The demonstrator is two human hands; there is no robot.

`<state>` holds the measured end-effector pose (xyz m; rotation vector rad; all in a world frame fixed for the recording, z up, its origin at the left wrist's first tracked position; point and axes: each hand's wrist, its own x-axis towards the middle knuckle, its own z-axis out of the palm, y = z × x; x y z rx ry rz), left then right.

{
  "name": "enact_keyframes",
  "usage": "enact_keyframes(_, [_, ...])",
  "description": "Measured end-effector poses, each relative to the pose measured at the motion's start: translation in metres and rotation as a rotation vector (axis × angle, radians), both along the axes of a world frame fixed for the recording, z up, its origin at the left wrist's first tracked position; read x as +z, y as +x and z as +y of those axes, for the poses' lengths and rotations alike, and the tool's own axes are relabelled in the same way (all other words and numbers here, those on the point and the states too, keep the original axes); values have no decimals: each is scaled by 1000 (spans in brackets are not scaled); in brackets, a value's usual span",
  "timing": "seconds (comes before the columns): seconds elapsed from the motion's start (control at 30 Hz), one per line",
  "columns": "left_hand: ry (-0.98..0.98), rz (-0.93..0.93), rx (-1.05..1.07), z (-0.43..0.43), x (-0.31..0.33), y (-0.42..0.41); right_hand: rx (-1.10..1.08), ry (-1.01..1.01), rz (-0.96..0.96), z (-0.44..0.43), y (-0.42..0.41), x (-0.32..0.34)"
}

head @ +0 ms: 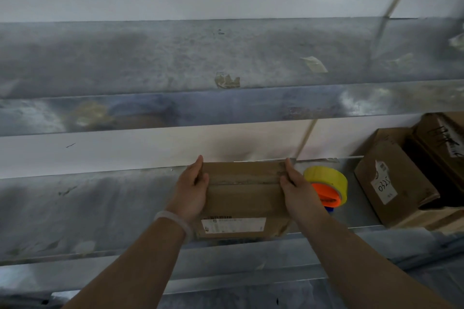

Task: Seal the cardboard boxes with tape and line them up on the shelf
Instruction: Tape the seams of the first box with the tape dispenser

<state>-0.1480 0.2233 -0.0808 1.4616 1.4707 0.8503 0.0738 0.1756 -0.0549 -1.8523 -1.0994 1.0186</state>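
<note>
Cardboard box [244, 198] is gripped by left hand [192, 190] and right hand [298, 192]. Tape roll [329, 177] is seen at its three o'clock.

Dim, soft-focus view, blurred and warped toward edges

Left hand [192, 189] and right hand [297, 192] were bare; left forearm [140, 263] and right forearm [364, 263] were bare too, uncovered all the way to the bottom edge; one bracelet [175, 222] sat on the left wrist; it was a thin whitish band, slightly translucent, smooth and rounded, close against the wrist; nails were too blurred to tell.
</note>
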Motion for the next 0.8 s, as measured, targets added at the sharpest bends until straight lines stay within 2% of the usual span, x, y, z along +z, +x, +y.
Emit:
enact_keyframes(0.1, [-61, -178, -4, 0, 4, -10, -32, 21, 148, 1, 1, -1])
enact_keyframes(0.17, [-113, -263, -83, -3, 7, -22, -42, -14, 135, 4, 5, 0])
enact_keyframes(0.23, [-103, -266, -136, -6, 6, -35, -8, -49, 101, 9, 5, -1])
enact_keyframes(0.3, [-35, -223, -83, -11, 4, -45, 25, 1, 1, 12, -1, -3])
enact_keyframes(0.43, [77, -135, 116, -37, -2, -51, -8, 236, -285, -4, -24, -3])
enact_keyframes(0.5, [138, -48, 117, -55, -7, -47, 84, 258, -234, -14, -38, -8])
enact_keyframes(0.57, [194, 93, 100, -70, -11, -40, 154, 172, -70, -24, -53, -15])
enact_keyframes(0.67, [271, 276, -39, -83, -12, -29, 177, 160, 68, -28, -59, -25])
enact_keyframes(0.73, [291, 316, -77, -86, -12, -22, 228, 170, 100, -24, -50, -25])
enact_keyframes(0.8, [274, 279, -21, -86, -10, -13, 307, 145, 40, -20, -35, -22])
